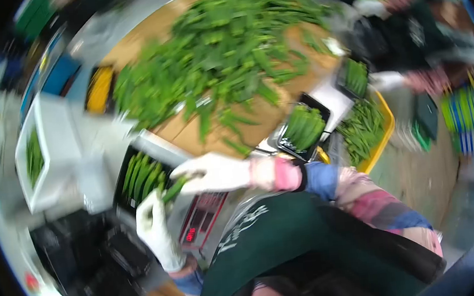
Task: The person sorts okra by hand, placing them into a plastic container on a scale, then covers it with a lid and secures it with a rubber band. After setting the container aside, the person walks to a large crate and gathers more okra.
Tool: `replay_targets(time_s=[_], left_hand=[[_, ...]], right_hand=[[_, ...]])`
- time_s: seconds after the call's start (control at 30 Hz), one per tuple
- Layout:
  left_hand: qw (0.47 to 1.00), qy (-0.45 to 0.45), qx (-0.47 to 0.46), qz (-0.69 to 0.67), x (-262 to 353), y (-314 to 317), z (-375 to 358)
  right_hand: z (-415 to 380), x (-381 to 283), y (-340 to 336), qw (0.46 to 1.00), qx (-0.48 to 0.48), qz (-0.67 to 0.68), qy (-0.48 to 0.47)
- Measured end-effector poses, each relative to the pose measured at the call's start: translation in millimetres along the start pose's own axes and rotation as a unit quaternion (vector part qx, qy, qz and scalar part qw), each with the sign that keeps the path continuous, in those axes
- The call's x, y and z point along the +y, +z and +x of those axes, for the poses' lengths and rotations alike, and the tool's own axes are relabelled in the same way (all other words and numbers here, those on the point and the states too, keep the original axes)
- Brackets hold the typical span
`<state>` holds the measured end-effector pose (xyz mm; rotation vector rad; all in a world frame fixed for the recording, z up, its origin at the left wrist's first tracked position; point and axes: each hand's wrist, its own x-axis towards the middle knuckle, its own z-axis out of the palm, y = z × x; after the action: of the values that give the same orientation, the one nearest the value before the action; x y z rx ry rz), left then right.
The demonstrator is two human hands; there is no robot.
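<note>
A black tray (143, 177) of green okra pods sits on a scale (201, 220) with a red lit display. My left hand (158, 227), in a white glove, is at the tray's near right edge, fingers closed around part of a green pod. From the right my right hand (208, 172), also white-gloved, reaches over the scale and pinches okra (173, 189) between the two hands. Beyond them a large pile of okra (227, 46) covers the brown table top (181, 133). Motion blurs the fingertips.
Filled trays (304, 127) stand right of the pile, beside a yellow basket (386, 128) of okra. Empty black trays (82, 260) are stacked at lower left, near a white box (50, 160). A co-worker's gloved hand (386, 80) touches another tray (354, 78).
</note>
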<state>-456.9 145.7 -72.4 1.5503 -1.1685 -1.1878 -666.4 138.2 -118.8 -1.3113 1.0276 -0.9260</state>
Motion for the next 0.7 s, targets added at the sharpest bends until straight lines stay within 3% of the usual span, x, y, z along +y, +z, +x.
replay_targets(time_s=[0.07, 0.17, 0.37, 0.47, 0.53, 0.57, 0.63, 0.67, 0.7], left_hand=[[0.998, -0.041, -0.049, 0.012, -10.6, 9.2, -1.9], [0.996, -0.019, -0.093, 0.001, -13.0, 30.7, -6.1], [0.981, -0.038, -0.185, 0.032, 15.4, 71.1, -26.7], [0.984, -0.021, -0.175, 0.024, 17.7, 79.7, -30.9], [0.986, -0.026, -0.163, -0.006, 16.1, 80.0, -31.8], [0.986, -0.021, -0.168, -0.001, 16.0, 80.3, -32.6], [0.984, -0.009, -0.176, 0.010, 17.6, 81.3, -34.2], [0.982, -0.011, -0.187, 0.003, 18.3, 82.2, -36.9], [0.982, -0.011, -0.189, 0.000, 18.5, 84.4, -38.7]], right_hand=[[-8.6, 9.7, -0.3, 0.999, -0.008, -0.041, -0.016], [-25.9, 8.9, -12.7, 0.997, 0.015, -0.074, 0.013], [-84.8, 16.4, -42.8, 0.989, 0.031, 0.103, 0.098], [-138.6, 18.9, -75.2, 0.963, 0.153, 0.171, 0.142], [-190.4, 37.5, -100.8, 0.884, 0.341, 0.283, 0.148], [-225.7, 46.6, -117.8, 0.855, 0.381, 0.332, 0.114], [-281.5, 73.7, -134.4, 0.714, 0.615, 0.332, 0.045], [-321.8, 113.5, -142.1, 0.651, 0.649, 0.391, -0.048], [-350.6, 120.5, -151.1, 0.524, 0.704, 0.477, -0.058]])
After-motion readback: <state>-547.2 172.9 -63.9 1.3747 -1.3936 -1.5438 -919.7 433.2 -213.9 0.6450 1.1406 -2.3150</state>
